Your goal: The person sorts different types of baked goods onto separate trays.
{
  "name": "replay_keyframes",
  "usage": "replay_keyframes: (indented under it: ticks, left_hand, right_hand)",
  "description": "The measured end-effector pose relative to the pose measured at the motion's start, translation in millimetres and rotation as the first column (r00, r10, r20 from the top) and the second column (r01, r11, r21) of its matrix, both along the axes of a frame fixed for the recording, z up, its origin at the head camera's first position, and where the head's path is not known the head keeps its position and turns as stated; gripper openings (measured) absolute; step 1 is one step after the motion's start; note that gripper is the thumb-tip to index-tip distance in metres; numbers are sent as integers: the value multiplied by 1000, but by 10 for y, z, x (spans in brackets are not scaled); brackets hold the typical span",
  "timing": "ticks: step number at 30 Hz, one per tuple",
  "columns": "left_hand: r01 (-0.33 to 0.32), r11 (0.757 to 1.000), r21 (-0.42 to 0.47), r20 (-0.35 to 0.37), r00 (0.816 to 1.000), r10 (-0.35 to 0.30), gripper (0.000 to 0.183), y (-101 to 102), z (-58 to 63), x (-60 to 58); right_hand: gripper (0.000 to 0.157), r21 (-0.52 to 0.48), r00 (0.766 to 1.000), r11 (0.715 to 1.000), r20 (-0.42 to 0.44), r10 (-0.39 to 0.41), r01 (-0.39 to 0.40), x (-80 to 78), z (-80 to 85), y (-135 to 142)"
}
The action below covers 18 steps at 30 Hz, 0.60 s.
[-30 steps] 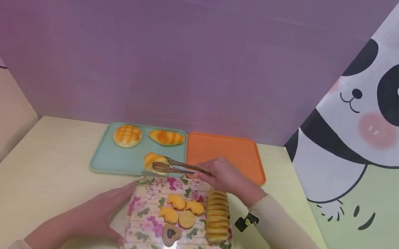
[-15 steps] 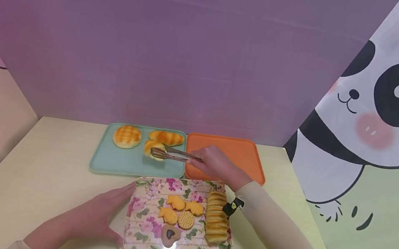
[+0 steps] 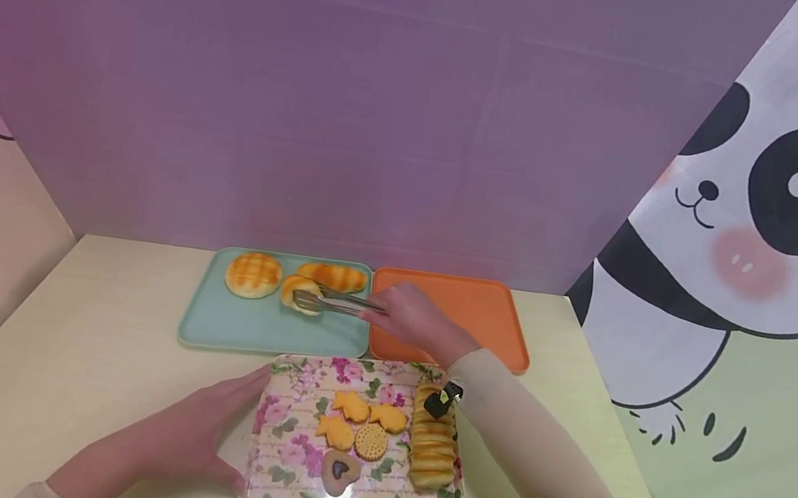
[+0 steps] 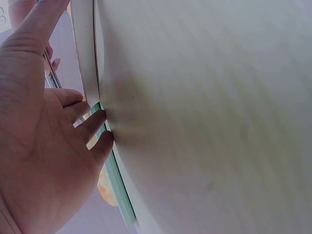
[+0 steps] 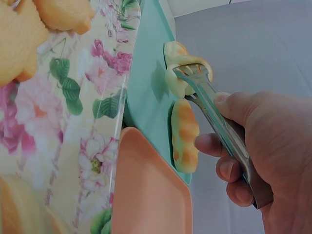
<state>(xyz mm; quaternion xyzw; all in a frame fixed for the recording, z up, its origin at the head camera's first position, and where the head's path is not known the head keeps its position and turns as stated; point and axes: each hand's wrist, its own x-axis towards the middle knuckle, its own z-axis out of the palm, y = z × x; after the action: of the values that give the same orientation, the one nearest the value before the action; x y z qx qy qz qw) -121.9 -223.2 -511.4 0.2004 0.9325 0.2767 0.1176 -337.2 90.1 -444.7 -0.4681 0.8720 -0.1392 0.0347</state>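
Observation:
My right hand holds a pair of metal tongs, its thumb and fingers around the arms. The tongs grip a small golden bread roll over the green tray, near its back; whether the roll touches the tray is unclear. Nearby on that tray are a round bun and an oblong bun. In the right wrist view the tong tips clasp the pale roll. My left hand rests at the left edge of a floral tray, thumb and fingers spread apart.
On the floral tray lie several fish-shaped biscuits, a round biscuit, a heart-shaped biscuit and a long ridged loaf. An orange tray adjoins the green one. Behind stands a purple wall.
The right hand has carried the roll in the tongs back and to the left, from the green tray's front edge to beside the two buns. The left hand stays put.

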Motion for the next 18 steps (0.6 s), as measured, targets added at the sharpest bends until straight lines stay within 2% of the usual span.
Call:
replay_keyframes:
  ticks: [6, 18]
  left_hand:
    - [-1, 1000, -8, 5, 1000, 1, 151, -4, -22, -10]
    - [6, 1000, -15, 7, 1000, -6, 152, -10, -54, -40]
  right_hand:
    - [47, 9, 999, 999, 20, -35, 35, 2, -12, -66]
    - [35, -4, 998, 999, 45, -45, 45, -15, -72, -136]
